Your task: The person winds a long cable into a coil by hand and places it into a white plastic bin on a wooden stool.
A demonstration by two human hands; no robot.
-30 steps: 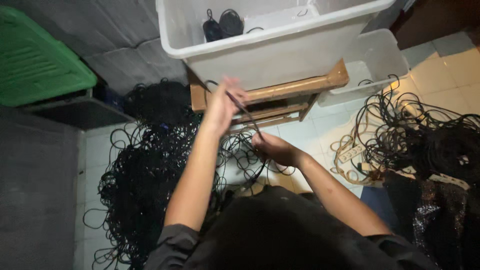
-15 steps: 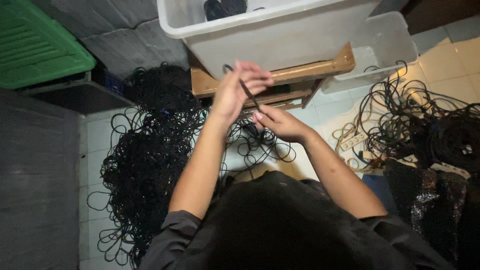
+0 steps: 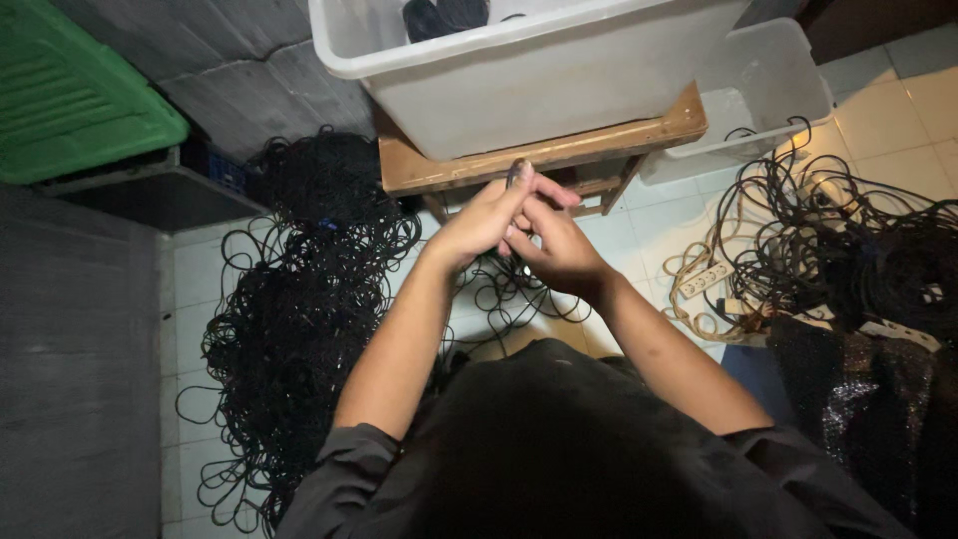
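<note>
At twelve o'clock our left hand point(image 3: 489, 215) and right hand point(image 3: 559, 245) press together, pinching one black cable point(image 3: 516, 175) — the tangled pile point(image 3: 299, 299) at nine o'clock remains unsorted.

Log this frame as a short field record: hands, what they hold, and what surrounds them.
left hand: raised, fingers pinching a thin black cable
right hand: pressed against the left, closed on the same cable
cable pile: black tangle on the tiled floor, on the left
white bin: on a wooden stool
green crate: upper left
power strip: among cables on the right
</note>
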